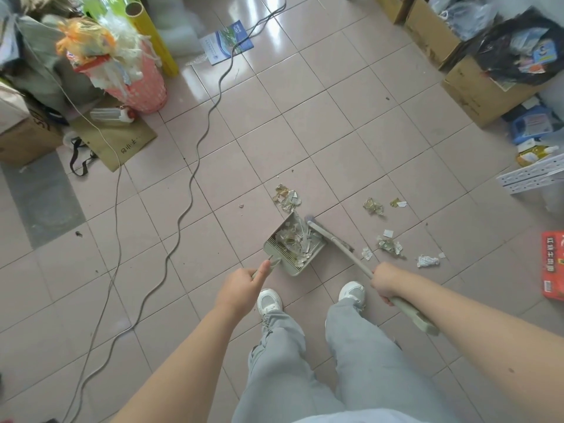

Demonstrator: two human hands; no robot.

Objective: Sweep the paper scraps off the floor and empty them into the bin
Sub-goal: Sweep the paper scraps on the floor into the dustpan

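Your left hand (pixel 241 290) is clenched around the handle of the dustpan (pixel 294 244), which rests on the tiled floor (pixel 244 148) already heaped with paper scraps (pixel 389 245). Your right hand (pixel 385 282) grips the broom (pixel 338 245), its head touching the pan's right edge. More scraps lie just ahead and to the right (several small clusters). The pink bin (pixel 137 77) stands well apart, far left.

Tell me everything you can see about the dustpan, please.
The dustpan is pale grey-green, seemingly plastic, with a comb-like toothed ridge along its rear wall. It sits on the tiled floor, mouth facing away from the person, already holding many paper scraps. The left hand grips its handle; the broom head reaches its open edge.
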